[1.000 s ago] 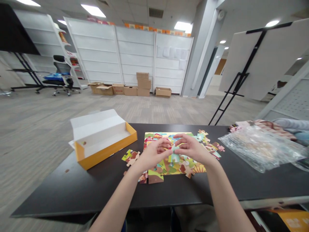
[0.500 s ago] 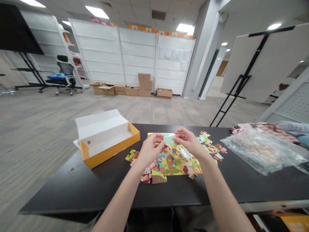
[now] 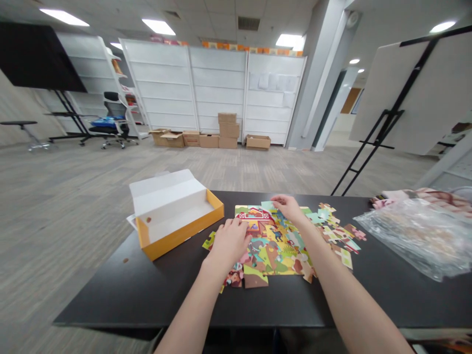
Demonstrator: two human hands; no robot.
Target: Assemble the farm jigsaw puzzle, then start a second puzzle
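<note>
Colorful jigsaw puzzle sits right between the hands. Right hand has fingers nearly closed, pinching a pale blue piece at the far edge. Left hand is half open, palm down over the left side — can't tell what's underneath. Dark tabletop, open yellow box on the left — white shelving behind.

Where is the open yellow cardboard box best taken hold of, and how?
Probably the middle of its long near yellow wall, pinched from above on the near side: this wall stands upright with its top edge free, while the raised white lid may hinder the far side.
</note>
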